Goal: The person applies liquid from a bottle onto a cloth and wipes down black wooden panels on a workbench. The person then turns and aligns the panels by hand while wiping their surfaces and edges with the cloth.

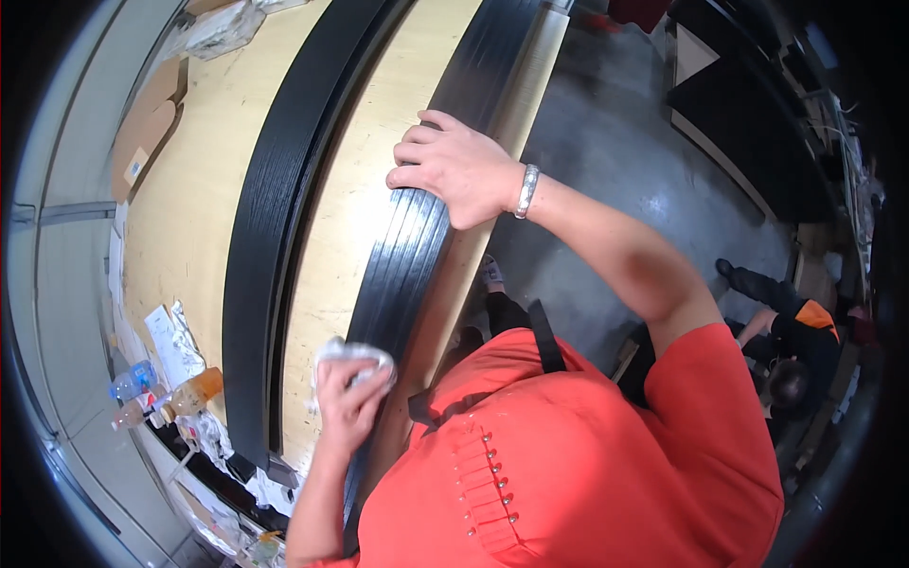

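A long black plank (402, 251) with lengthwise grooves and a glossy surface lies along the near edge of the pale worktable. Across its upper stretch lies my right hand (459, 170), its fingers closed over the plank's far-left edge. A white cloth (355, 363) is bunched in my left hand (348, 407), lower down on the same plank; cloth and fingers are somewhat blurred. My left fingers are pressed around the cloth. To the left, a second black plank (270, 199) with a wood-grain face lies roughly parallel, with nothing touching it.
Left of the planks, the worktable (204, 189) bears flat brown cardboard (147, 142), an orange drink bottle (194, 393), a clear bottle (133, 379) and crumpled wrappings. Another person (791, 346) is low down at the right. A large black panel (739, 123) stands beyond the grey floor.
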`<state>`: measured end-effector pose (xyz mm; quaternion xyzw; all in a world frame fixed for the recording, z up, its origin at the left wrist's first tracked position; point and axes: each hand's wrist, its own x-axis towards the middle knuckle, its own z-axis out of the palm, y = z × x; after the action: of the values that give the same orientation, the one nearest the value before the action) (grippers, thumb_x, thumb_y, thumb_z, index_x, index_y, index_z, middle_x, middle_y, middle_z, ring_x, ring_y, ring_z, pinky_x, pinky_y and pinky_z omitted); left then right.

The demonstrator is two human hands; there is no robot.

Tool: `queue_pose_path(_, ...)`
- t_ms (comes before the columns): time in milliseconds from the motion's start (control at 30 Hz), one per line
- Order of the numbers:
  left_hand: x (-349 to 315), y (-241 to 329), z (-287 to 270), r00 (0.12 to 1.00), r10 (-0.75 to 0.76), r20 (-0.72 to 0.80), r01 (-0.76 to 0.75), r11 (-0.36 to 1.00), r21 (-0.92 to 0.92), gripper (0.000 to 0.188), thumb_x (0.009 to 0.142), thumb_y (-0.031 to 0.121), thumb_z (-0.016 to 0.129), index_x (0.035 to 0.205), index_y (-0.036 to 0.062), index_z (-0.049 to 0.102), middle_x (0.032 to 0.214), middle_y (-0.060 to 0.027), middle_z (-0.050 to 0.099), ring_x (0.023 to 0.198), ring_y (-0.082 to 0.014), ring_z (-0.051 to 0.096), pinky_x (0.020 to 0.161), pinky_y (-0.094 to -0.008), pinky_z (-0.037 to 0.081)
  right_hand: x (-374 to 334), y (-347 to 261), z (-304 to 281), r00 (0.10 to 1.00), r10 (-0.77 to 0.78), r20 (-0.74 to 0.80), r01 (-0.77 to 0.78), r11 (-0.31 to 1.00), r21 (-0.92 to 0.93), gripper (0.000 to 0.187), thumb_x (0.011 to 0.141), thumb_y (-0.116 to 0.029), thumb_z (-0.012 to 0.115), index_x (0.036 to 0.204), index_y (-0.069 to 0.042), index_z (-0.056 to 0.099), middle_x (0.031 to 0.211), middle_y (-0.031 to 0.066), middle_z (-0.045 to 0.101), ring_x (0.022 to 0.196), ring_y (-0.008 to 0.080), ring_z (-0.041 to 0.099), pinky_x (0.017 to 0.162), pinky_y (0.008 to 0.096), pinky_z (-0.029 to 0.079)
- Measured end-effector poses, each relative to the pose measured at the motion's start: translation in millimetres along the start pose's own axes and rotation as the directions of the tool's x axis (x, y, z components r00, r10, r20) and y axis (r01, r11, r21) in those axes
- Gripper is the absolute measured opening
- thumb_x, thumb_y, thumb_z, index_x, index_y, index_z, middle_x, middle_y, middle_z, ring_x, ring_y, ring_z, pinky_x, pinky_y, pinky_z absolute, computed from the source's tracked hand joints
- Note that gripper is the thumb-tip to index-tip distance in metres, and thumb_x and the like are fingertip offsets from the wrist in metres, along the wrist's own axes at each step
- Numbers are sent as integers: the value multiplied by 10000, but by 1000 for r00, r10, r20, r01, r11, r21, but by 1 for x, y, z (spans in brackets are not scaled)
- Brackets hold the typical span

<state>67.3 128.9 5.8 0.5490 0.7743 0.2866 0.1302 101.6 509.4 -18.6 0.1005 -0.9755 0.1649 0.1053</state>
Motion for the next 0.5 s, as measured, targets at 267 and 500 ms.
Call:
queue_pose_path(267,142,15,32,969,185,161,-210,966,153,808,668,363,883,1385,129,592,1462,-120,535,1400,-412,448,1143,-610,334,-7,8,7,996,-15,-83,16,1000,6,494,608,-232,752,1097,-187,701,1010,47,622,1097,254,595,1143,486,356)
queue_pose_path(500,86,15,17,985,131,115,-144,983,114,752,623,123,840,1335,97,599,1423,-161,528,1385,-451,431,1134,-555,381,-2,-1,-5,999,-41,27,43,997,-62,535,592,-190,763,1122,-179,696,1041,31,626,1120,237,586,1167,472,314)
